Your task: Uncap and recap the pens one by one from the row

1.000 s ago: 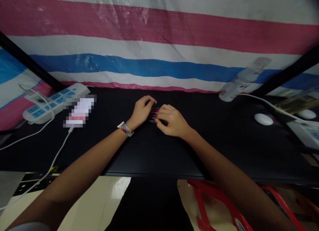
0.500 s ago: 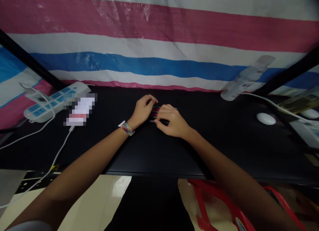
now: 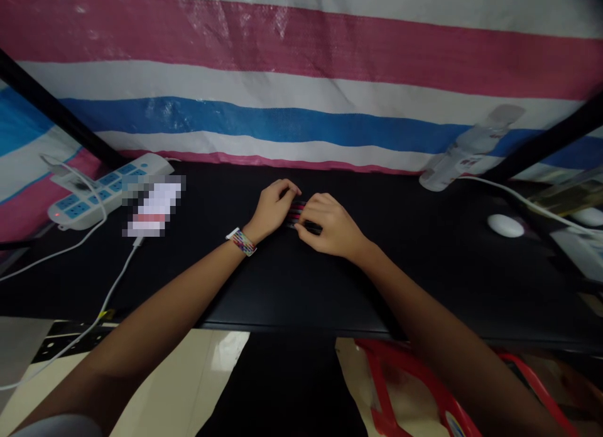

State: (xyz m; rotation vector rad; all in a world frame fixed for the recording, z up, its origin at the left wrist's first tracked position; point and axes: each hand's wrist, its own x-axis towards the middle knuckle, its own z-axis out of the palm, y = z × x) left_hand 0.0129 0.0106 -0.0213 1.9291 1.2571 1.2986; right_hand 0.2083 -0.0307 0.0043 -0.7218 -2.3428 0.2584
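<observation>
A small bundle of thin coloured pens [image 3: 296,213], pink and dark, lies flat on the black table [image 3: 292,280] near its middle. My left hand [image 3: 272,206], with a striped band on the wrist, curls around the bundle's left end. From the other side my right hand [image 3: 330,228] covers the right end, fingers bent over the pens. Most of the bundle is hidden between the two hands.
A white power strip [image 3: 101,189] with blue sockets and a blurred object [image 3: 153,206] with a white cable lie at the left. At the back right stand a plastic bottle [image 3: 466,151] and a white mouse [image 3: 505,225]. A red chair [image 3: 424,393] shows below the table's front edge.
Both hands stay on the pen bundle. The right hand's fingers have shifted slightly over it, and the view has drifted a little.
</observation>
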